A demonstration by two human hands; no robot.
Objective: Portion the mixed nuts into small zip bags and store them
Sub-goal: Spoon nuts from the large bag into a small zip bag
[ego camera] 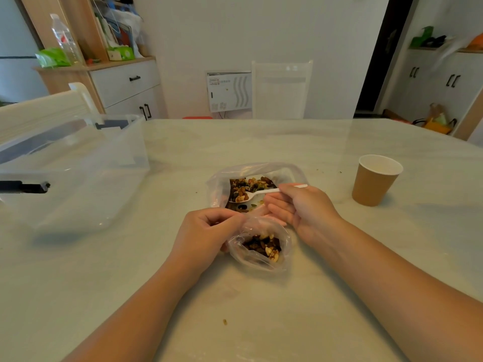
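A large clear bag (222, 178) lies open at the table's middle with mixed nuts (252, 182) inside. A white plastic spoon (251, 195) loaded with nuts sits over that bag; my right hand (300, 207) grips its handle. Just in front lies a small zip bag (261, 246) partly filled with nuts. My left hand (206, 231) pinches the small bag's upper left rim and holds its mouth open. The two hands are close together, the small bag between them.
A big clear plastic storage box (78, 173) stands at the left of the table. A brown paper cup (375, 180) stands at the right. A nut crumb (224, 321) lies near the front edge. White chairs stand at the far and left sides.
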